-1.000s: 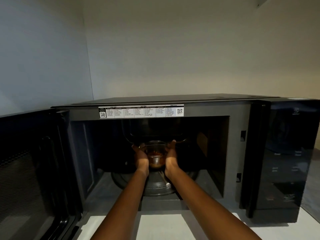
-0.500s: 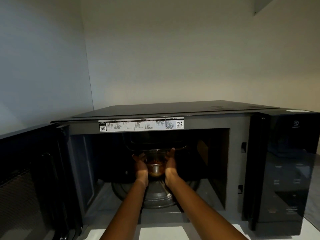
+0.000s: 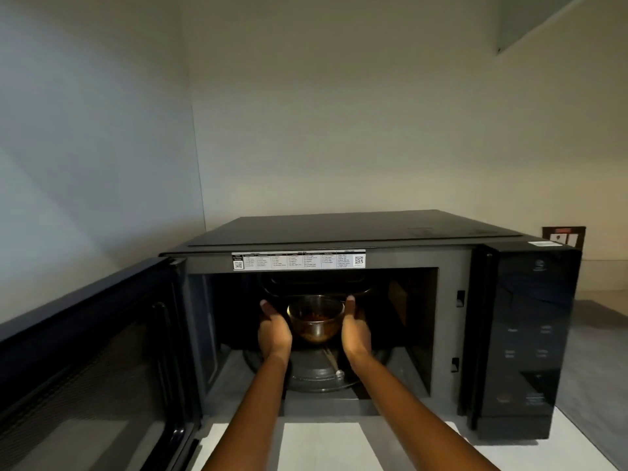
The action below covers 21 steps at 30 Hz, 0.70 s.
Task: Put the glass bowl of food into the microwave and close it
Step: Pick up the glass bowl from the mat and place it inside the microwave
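While both arms reach into the microwave (image 3: pixel 373 232), the left hand (image 3: pixel 274 329) and right hand (image 3: pixel 355 329) cup the bowl (image 3: pixel 315 321) from either side, palms pressed to its glass. It sits inside the cavity, over the turntable (image 3: pixel 316 375); whether it touches cannot be told. Brown food lies in it. At left, the door (image 3: pixel 85 362) stands wide open.
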### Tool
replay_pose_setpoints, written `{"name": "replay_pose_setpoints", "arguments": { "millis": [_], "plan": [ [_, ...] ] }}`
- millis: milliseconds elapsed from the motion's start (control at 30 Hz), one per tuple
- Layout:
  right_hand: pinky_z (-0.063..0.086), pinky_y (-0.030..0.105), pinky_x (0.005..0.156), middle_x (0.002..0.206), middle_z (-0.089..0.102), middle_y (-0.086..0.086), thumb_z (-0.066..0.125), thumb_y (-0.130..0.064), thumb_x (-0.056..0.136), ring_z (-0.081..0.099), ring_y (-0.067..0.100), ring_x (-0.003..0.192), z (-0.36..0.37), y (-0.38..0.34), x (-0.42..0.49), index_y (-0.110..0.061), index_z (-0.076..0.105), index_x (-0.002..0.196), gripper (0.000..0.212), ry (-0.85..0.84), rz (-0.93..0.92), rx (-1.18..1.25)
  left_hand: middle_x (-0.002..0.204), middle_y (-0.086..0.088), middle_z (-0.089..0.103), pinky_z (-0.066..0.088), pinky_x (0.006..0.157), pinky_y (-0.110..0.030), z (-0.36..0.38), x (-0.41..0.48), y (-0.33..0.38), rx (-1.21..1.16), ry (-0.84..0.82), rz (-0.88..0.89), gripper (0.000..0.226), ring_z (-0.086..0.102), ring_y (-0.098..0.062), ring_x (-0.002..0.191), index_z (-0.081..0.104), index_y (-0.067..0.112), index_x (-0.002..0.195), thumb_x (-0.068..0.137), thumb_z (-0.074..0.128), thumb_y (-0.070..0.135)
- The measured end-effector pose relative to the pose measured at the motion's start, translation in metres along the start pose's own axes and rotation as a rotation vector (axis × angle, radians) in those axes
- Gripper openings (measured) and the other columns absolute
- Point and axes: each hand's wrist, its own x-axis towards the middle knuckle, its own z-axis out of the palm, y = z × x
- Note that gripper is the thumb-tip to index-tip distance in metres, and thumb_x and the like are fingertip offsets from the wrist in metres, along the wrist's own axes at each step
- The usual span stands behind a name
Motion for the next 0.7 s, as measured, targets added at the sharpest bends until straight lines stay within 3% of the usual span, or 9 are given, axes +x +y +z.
{"name": "replay_pose_setpoints", "arguments": {
  "millis": [100,200,367,533,700],
  "plan": [
    [0.035,0.038,0.105,0.140,0.043,0.022,0.024,-0.045,0.098,0.044,0.034,0.128,-0.012,-0.001,-0.030,0.000,0.041,0.134,0.060,-0.001,-0.107,-0.181,0.134,-0.029,0.050,0.036,0.107,-0.045,-0.019,-0.029,0.009,0.098,0.029,0.100,0.065,0.047,-0.042,0.124,0.049,-0.006,0.129,0.100,0.016,0.041],
    [0.028,0.039,0.112,0.152,0.028,0.016,0.029,-0.040,0.099,0.031,0.029,0.139,-0.021,0.004,-0.065,-0.007,0.027,0.144,0.056,-0.038,-0.223,-0.251,0.137,-0.026,0.049,0.034,0.109,-0.049,-0.038,-0.058,0.008,0.170,0.040,0.202,0.055,0.045,-0.041,0.126,0.049,-0.002,0.130,0.101,0.021,0.035],
    [0.018,0.036,0.118,0.158,0.018,0.012,0.033,-0.038,0.099,0.013,0.025,0.147,-0.039,0.017,-0.124,-0.010,0.023,0.146,0.056,-0.107,-0.273,-0.438,0.142,-0.019,0.047,0.025,0.117,-0.046,-0.081,-0.112,-0.008,0.433,0.016,0.296,0.048,0.037,-0.035,0.136,0.048,0.004,0.134,0.100,0.027,0.032],
    [0.022,0.036,0.117,0.157,0.020,0.009,0.034,-0.040,0.098,0.015,0.024,0.147,-0.058,0.034,-0.167,-0.012,0.026,0.145,0.056,-0.124,-0.226,-0.618,0.152,-0.010,0.037,0.014,0.121,-0.036,-0.116,-0.150,-0.036,0.833,-0.030,0.438,0.050,0.021,-0.023,0.146,0.038,0.010,0.141,0.100,0.025,0.036],
    [0.022,0.032,0.117,0.159,0.017,0.001,0.033,-0.046,0.096,0.017,0.019,0.147,-0.079,0.067,-0.203,-0.021,0.028,0.145,0.056,-0.123,-0.178,-0.807,0.159,-0.005,0.021,0.007,0.122,-0.035,-0.139,-0.187,-0.064,1.074,-0.140,0.432,0.053,0.011,-0.021,0.149,0.024,0.017,0.148,0.100,0.020,0.039]
  ]
}}
